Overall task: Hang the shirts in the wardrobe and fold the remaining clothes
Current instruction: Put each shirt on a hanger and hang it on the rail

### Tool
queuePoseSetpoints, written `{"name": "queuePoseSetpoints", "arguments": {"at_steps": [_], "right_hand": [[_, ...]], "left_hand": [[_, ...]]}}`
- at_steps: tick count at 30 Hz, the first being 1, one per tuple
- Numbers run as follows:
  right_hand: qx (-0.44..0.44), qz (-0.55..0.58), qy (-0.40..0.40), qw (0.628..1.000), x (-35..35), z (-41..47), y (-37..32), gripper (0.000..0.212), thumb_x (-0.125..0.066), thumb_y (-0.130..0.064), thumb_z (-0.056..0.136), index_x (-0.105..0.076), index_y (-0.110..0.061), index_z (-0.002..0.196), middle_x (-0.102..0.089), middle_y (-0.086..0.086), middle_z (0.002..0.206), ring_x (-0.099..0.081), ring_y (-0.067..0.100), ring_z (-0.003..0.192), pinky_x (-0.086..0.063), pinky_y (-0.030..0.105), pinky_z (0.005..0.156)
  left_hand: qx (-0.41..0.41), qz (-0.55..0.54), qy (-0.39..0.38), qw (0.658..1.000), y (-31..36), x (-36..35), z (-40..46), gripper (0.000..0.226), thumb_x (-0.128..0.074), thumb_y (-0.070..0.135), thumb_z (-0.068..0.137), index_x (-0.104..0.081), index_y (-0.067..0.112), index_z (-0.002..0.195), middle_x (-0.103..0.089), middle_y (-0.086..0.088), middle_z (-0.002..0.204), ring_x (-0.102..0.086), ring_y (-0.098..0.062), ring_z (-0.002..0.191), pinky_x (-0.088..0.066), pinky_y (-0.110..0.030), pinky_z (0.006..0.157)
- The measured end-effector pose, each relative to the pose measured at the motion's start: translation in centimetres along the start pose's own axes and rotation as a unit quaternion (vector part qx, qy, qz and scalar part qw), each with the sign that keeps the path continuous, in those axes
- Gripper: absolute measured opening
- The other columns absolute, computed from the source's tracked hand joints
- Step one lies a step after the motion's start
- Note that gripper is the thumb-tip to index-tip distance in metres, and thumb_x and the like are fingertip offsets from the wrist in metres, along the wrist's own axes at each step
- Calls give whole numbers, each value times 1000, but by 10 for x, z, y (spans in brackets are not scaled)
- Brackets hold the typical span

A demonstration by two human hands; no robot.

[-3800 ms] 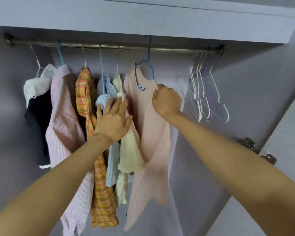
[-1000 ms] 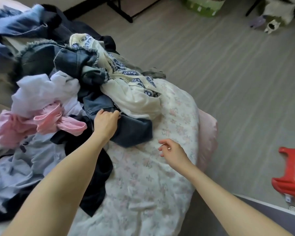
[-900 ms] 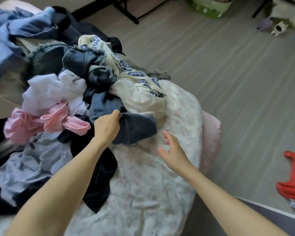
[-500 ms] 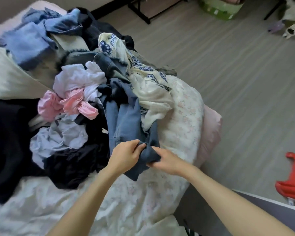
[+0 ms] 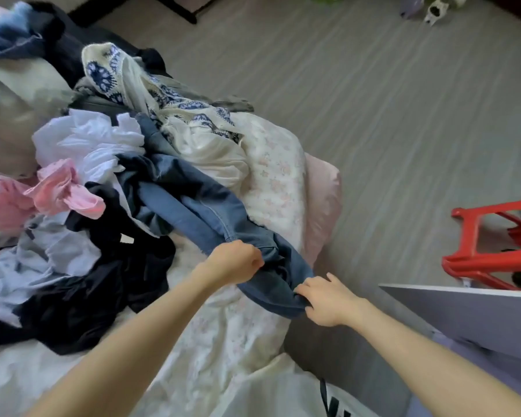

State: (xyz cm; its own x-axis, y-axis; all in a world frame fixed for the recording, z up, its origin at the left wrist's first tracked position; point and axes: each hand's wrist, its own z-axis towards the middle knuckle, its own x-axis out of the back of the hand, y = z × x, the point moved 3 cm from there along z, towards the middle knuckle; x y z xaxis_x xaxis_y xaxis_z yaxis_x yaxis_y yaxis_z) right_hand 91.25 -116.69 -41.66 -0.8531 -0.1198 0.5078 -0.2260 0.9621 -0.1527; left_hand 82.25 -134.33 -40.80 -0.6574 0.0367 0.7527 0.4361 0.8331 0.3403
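Both hands, left hand [image 5: 233, 263] & right hand [image 5: 324, 299], clutched the denim garment [image 5: 199, 206], whose far end lay buried w/ the pile at 11 o'clock—a hard pull could've dragged the white top [image 5: 88, 142] off the bed [image 5: 274, 176].

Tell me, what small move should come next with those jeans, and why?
Probably pull the jeans further toward the bed's near edge. Both the left hand and the right hand grip one end, while the rest lies tangled in the clothes pile.

Left hand [image 5: 233, 264]: fist closed, knuckles up, gripping cloth.
Right hand [image 5: 325, 297]: fingers curled, pinching cloth, thumb side up.
Arms: both bare, stretched forward, forearms converging toward the hands.
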Motion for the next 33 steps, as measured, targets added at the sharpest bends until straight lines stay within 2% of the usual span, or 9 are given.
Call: {"name": "queuePoseSetpoints", "arguments": {"at_steps": [3,8,14,18,21,23,26,29,33], "right_hand": [[-12,155,-9,988,-5,28,-5,30,-31,-23,95,-58,-30,107,-50,7,132,-48,29,109,-32,43,101],[-95,374,225,895,28,74,-6,25,-32,-21,99,-53,-9,106,-48,5,109,-51,28,109,-41,34,83],[-205,721,202,630,49,123,-3,40,-41,-54,90,-41,-19,108,-47,-2,101,-45,13,90,-35,25,72],[-171,673,116,710,52,132,-14,78,-59,-32,86,-14,-17,147,-42,7,138,-44,26,122,-39,32,92],[-140,573,104,801,49,124,-19,22,-53,-18,84,-52,-15,106,-57,5,99,-54,21,89,-46,33,72],[-119,518,132,837,46,110,-15,22,-51,-19,84,-36,-17,68,-41,-2,69,-39,13,62,-28,28,54],[-85,504,209,833,42,81,-5,34,-50,-14,83,-22,-17,63,-24,-3,59,-23,12,55,-19,25,51],[-75,521,218,822,35,52,5,34,-50,-9,84,-28,-17,60,-30,-5,57,-26,9,53,-21,20,46],[-36,525,194,828,34,12,7,16,-48,-9,85,-58,-20,91,-58,0,81,-53,13,77,-40,25,70]], "left_hand": [[8,61,94,994,-23,12,44,25,-37,18,96,-56,13,111,-55,-8,112,-48,-29,105,-40,-37,73],[20,133,26,991,-76,10,103,55,-43,27,94,-23,26,145,-26,1,150,-15,-24,139,-32,-41,100],[-15,289,-45,956,-114,-30,118,84,-46,27,87,13,33,147,-4,7,157,12,-32,143,9,-66,105],[-46,338,10,940,-113,-36,116,82,-52,26,84,-3,31,148,-29,-1,146,-12,-29,141,20,-64,100],[-60,326,37,943,-111,-30,105,65,-54,30,82,-28,35,142,-46,-5,123,-39,-28,121,15,-63,105],[-44,294,81,952,-108,-17,91,54,-65,36,77,-48,28,128,-55,-5,103,-49,-28,105,-2,-61,110],[-74,203,209,954,-97,6,54,28,-84,16,58,-63,9,75,-55,-6,60,-57,-28,61,-48,-43,78],[-10,66,274,959,-86,23,15,24,-78,6,69,-54,5,66,-54,-8,52,-54,-30,46,-38,-32,42],[13,-14,314,949,-53,36,-26,14,-65,11,85,-56,1,78,-59,-14,58,-57,-37,53,-39,-37,45]]}}
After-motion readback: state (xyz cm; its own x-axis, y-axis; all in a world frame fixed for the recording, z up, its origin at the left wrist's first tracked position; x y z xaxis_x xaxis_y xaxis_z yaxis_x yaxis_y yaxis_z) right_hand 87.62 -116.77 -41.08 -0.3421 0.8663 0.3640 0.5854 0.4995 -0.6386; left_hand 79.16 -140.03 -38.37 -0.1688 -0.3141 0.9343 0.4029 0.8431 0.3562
